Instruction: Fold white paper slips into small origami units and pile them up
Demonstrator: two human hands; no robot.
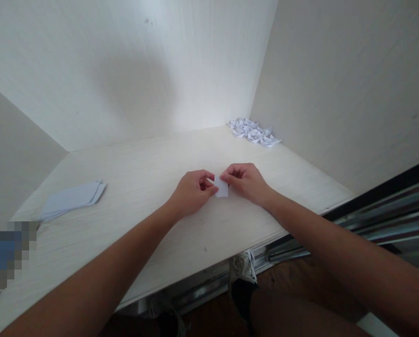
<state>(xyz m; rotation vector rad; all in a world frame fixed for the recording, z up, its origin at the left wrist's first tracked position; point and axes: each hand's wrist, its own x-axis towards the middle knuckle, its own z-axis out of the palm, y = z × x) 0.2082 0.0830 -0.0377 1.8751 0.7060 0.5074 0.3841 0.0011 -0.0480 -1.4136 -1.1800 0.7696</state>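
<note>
A small white piece of folded paper point(222, 188) is held just above the white board surface, between my two hands. My left hand point(196, 189) pinches its left edge between thumb and fingers. At its upper right, my right hand point(246, 181) grips it with thumb and curled forefinger. The paper looks roughly square; its individual folds are too small to make out. In the back right corner lies a cluster of folded white paper shapes point(253, 132), which look like little boats. A stack of white paper sheets point(72, 199) rests on the left side.
The white work surface point(153, 178) is enclosed by pale panels at the back, left and right. Its front edge runs above a metal track point(209, 285) and my shoe point(243, 267). A blurred, pixelated patch point(3, 257) covers the left edge.
</note>
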